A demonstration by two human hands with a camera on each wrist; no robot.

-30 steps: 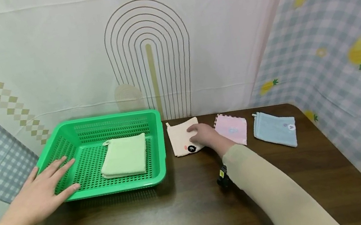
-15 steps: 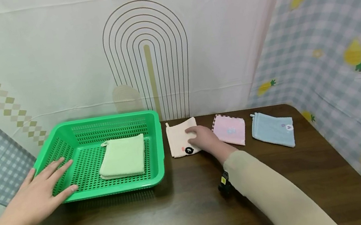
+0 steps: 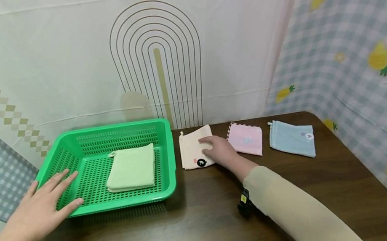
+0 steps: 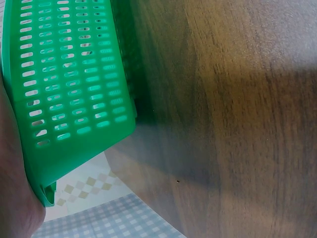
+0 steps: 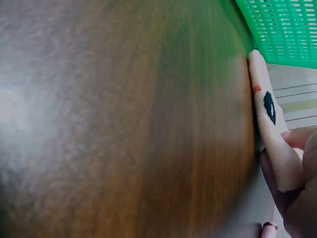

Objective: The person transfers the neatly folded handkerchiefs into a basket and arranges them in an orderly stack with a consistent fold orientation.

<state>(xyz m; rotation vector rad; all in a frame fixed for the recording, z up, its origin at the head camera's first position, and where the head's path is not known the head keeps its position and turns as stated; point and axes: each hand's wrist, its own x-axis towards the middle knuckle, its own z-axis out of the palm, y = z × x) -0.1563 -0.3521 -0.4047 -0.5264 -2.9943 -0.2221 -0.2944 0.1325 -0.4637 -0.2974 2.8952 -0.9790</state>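
A folded cream face towel (image 3: 191,146) with a black eye-like patch lies right of the green basket (image 3: 173,153). My right hand (image 3: 220,150) pinches its right edge. In the right wrist view, my fingers (image 5: 300,137) show on both sides of the towel's near end. My left hand (image 3: 44,207), fingers spread and fairly straight, rests over the basket's left front corner. Its palm edge is against the rim in the left wrist view. Inside the basket lies a folded pale green towel (image 3: 133,167) with a small hanging loop.
To the right of my right hand lie a folded pink towel (image 3: 246,139) with a checked edge and a folded blue towel (image 3: 292,139). All rest on a dark wooden table (image 3: 196,226). A white patterned cloth (image 3: 234,45) hangs behind.
My right hand still holds the cream towel's edge; the towel's right side and the wrist have shifted very slightly. The left hand stays at the basket. The head view has turned slightly.
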